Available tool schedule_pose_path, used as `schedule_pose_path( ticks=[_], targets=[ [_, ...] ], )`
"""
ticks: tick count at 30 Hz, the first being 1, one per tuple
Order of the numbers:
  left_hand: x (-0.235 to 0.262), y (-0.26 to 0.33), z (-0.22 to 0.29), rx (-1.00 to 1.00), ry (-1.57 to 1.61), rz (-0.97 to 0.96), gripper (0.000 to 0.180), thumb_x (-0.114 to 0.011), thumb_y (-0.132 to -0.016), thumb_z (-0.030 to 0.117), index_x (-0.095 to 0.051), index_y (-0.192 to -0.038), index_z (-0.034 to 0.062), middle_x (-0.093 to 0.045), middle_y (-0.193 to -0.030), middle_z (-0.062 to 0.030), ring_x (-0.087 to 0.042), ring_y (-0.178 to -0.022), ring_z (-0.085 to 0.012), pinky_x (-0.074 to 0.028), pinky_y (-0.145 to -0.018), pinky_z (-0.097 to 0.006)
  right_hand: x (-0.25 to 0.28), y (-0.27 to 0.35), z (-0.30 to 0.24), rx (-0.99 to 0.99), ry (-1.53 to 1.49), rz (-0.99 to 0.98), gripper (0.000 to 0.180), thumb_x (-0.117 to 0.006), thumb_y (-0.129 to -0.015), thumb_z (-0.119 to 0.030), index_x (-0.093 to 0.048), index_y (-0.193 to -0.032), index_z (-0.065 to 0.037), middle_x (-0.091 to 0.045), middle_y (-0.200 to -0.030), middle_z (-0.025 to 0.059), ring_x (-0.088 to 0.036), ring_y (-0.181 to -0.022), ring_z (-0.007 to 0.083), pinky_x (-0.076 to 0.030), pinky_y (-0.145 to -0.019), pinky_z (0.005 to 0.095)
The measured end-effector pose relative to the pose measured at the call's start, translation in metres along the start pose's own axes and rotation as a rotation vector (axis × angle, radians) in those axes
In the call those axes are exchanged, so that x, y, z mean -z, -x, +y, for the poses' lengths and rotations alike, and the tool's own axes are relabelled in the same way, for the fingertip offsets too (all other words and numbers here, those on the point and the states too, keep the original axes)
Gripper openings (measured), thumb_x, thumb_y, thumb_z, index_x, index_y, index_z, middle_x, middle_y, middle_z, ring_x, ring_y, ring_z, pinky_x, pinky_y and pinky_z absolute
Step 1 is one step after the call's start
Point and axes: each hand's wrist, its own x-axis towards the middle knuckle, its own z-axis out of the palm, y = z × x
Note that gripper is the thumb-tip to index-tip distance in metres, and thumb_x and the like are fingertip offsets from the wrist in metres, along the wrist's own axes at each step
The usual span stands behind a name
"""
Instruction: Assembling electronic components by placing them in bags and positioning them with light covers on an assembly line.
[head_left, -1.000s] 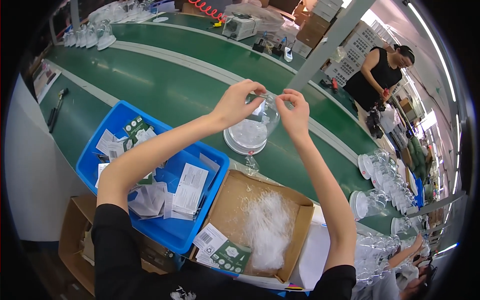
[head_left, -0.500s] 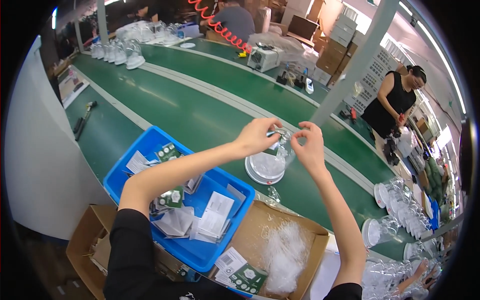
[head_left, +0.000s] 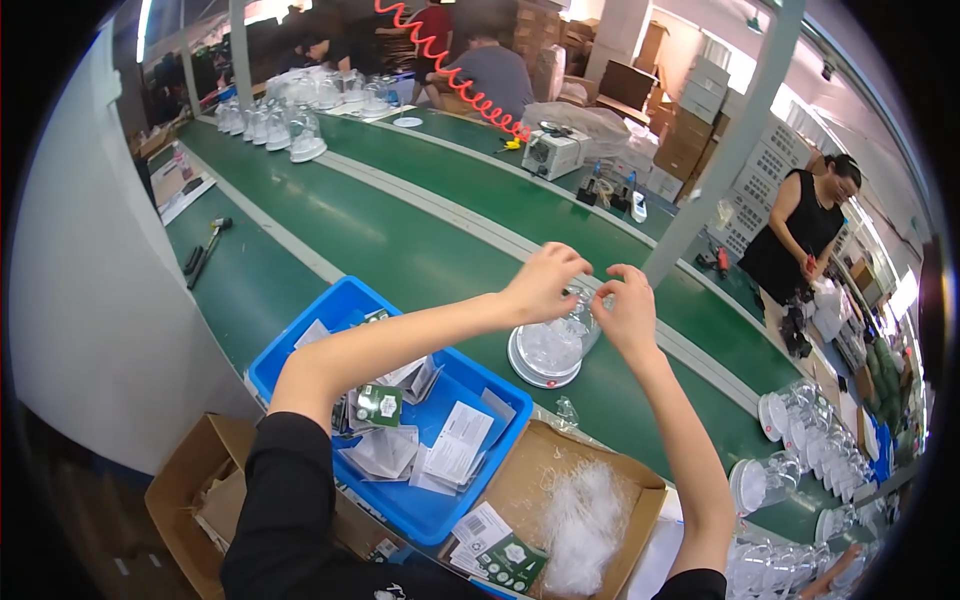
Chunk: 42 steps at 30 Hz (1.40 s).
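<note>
**Print in several places, too small to read**

In the blue tub (head_left: 402, 498), a green card (head_left: 379, 405) bears pale print and a white sheet (head_left: 455, 442) carries lines of text. In the cardboard tray (head_left: 522, 462), a white card (head_left: 482, 527) shows a barcode beside another green card (head_left: 513, 562) with pale symbols. Stacked boxes (head_left: 777, 162) have dark characters. The clear dome (head_left: 550, 347) has a red mark on its base.

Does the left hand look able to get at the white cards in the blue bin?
Probably yes: the blue bin is open-topped, with white cards uncovered toward its right. The left hand is up by the clear dome.
</note>
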Motion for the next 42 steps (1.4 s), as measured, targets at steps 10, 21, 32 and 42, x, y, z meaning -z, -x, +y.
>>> schedule_pose_path(
  ticks=[10,21,32,42],
  targets=[
    [-0.022,-0.008,-0.003,0.071,0.051,-0.044,0.009,-0.068,-0.072,0.013,-0.071,-0.073,0.0045,-0.066,-0.094,-0.0105,-0.056,-0.105,-0.0312,-0.046,-0.092,-0.04,-0.021,0.01,0.009,-0.086,-0.283,0.029,0.009,-0.07,-0.072,-0.01,-0.066,-0.078,-0.004,-0.061,-0.108,0.0118,-0.057,-0.104,0.031,-0.046,-0.088,0.0402],
    [-0.02,-0.009,-0.02,0.2,0.248,-0.182,0.013,-0.068,-0.071,0.019,-0.069,-0.073,0.0063,-0.063,-0.091,-0.0101,-0.056,-0.098,-0.0298,-0.044,-0.09,-0.04,-0.023,0.007,-0.001,0.103,-0.152,0.2,0.014,-0.07,-0.068,-0.006,-0.059,-0.077,-0.006,-0.059,-0.09,0.0066,-0.058,-0.089,0.0259,-0.045,-0.078,0.0385],
    [0.0,-0.003,-0.013,0.026,0.079,-0.138,0.011,-0.07,-0.07,0.014,-0.063,-0.071,0.0058,-0.061,-0.088,-0.0074,-0.056,-0.097,-0.0287,-0.048,-0.083,-0.038,-0.031,0.006,-0.009,0.144,-0.101,0.224,0.014,-0.067,-0.066,-0.01,-0.056,-0.073,-0.006,-0.057,-0.085,0.0081,-0.057,-0.088,0.027,-0.041,-0.087,0.0405],
    [0.024,-0.003,-0.019,-0.004,-0.055,-0.213,0.016,-0.07,-0.077,0.013,-0.065,-0.091,0.0059,-0.062,-0.096,-0.0098,-0.056,-0.098,-0.0303,-0.048,-0.085,-0.039,-0.034,0.007,0.004,-0.023,-0.184,0.093,0.012,-0.066,-0.071,-0.013,-0.059,-0.077,-0.006,-0.059,-0.084,0.0105,-0.059,-0.089,0.0294,-0.045,-0.082,0.0413]
  ],
)
